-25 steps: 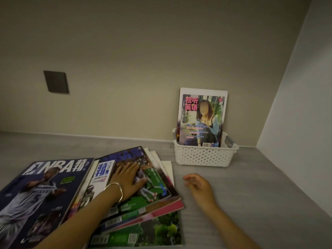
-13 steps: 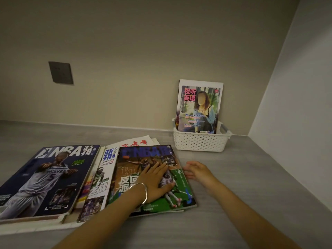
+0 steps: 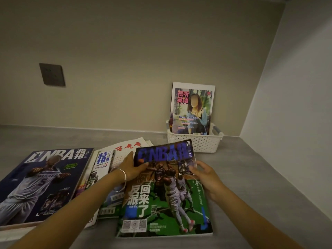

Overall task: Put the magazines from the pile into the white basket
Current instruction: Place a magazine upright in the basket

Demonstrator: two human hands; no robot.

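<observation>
Filling the lower part of the frame, a grey shelf (image 3: 251, 177) holds a spread pile of magazines (image 3: 100, 177) at lower left, with a large NBA issue (image 3: 45, 182) showing a player in a Wolves jersey on its left side. At lower centre, a green-and-blue NBA magazine (image 3: 161, 203) is now raised at its far edge and pulled clear to the right of the pile; half a second ago it lay flat on top under a flat palm. Toward the right, in the corner, the white basket (image 3: 195, 142) stands against the wall, well apart from the lifted magazine, with one magazine with a woman on the cover (image 3: 192, 108) upright inside it, unchanged. The left hand (image 3: 131, 168), wearing a silver bracelet (image 3: 123, 174), grips the magazine's upper left edge. The right hand (image 3: 204, 175), earlier resting beside it, now grips its right edge. A dark wall socket (image 3: 52, 74) sits at upper left.
</observation>
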